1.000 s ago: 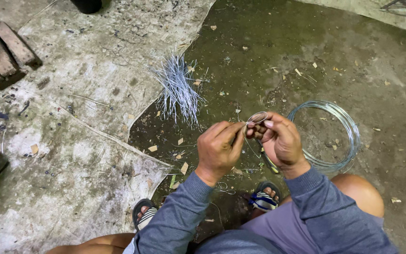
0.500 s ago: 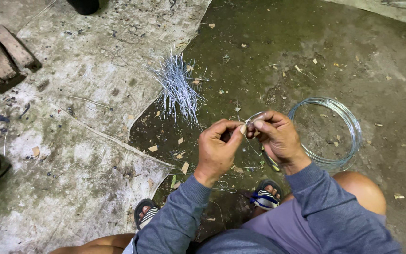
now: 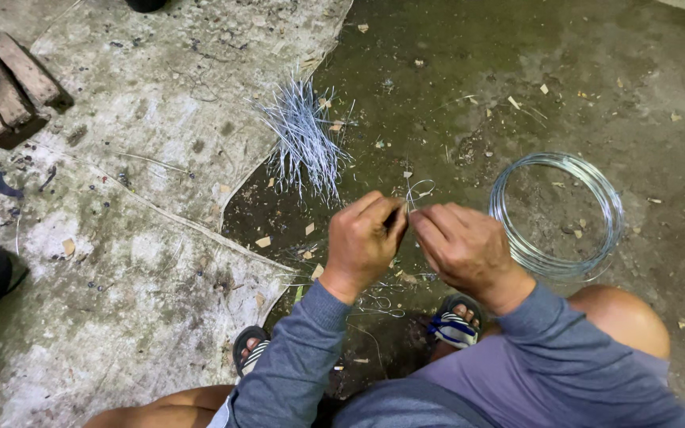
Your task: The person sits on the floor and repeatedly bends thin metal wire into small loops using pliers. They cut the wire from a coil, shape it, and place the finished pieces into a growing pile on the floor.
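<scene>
A person squats over a damp concrete floor (image 3: 612,71), both hands meeting at the centre of the frame. The left hand (image 3: 362,242) and right hand (image 3: 465,246) are each pinched tight on a short loop of thin wire (image 3: 419,190) that sticks up between the fingertips. A coil of silvery wire (image 3: 556,214) lies flat at the right — just beyond the right hand. A fan of cut wire lengths (image 3: 303,135) rests above the hands, and two bricks (image 3: 9,87) sit at the upper left.
</scene>
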